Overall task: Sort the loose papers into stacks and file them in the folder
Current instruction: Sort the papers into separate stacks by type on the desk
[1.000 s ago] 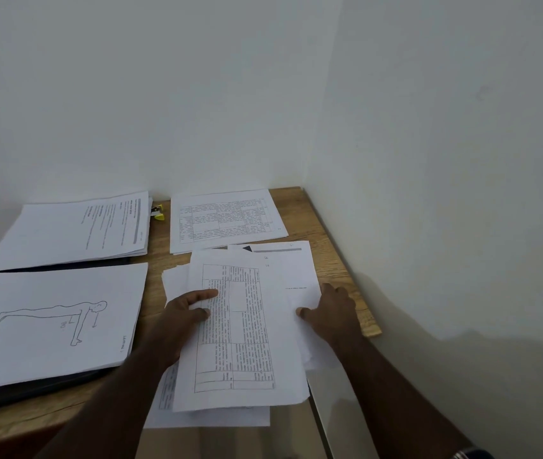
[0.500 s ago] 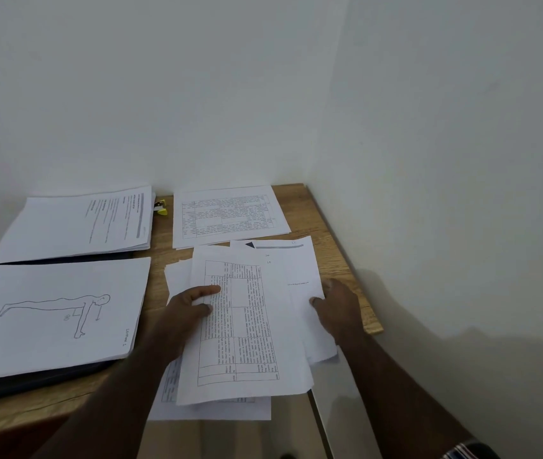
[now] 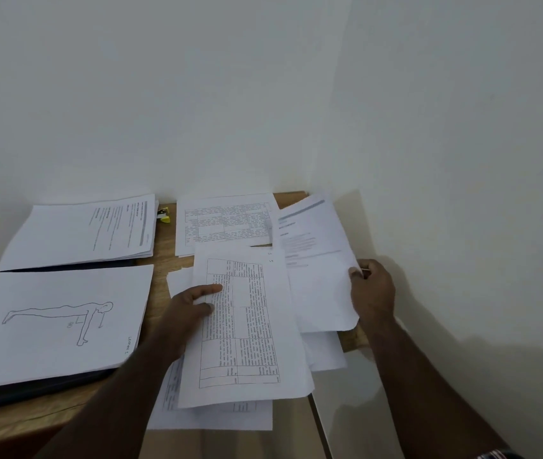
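So the right hand [image 3: 372, 294] has a grip on one loose sheet [image 3: 316, 260], pinching its right edge. That sheet is lifted and tilted, long axis running away from the person, its grey header bar at the far end by the wall corner and the near end curling above the pile. The left hand [image 3: 188, 309] lies flat on the table-printed page [image 3: 240, 326] topping the loose pile, fingers straight, thumb and forefinger spread, just pressing down and not curled round anything. That page lies lengthwise too, near end hanging past the front edge of the wooden surface [image 3: 162, 263], with a couple more sheets poking out under it.

Behind the pile there's a stack with printed tables [image 3: 223, 223], turned sideways so the long axis goes left-right. Over on the left, a dark open folder [image 3: 31, 389] carries two stacks: the near one has a line drawing of a plank-pose figure [image 3: 58, 319] on top, the far one [image 3: 81, 231] is text running sideways. A small yellow thing [image 3: 165, 216] sits between the far stacks; I can't tell what it is.
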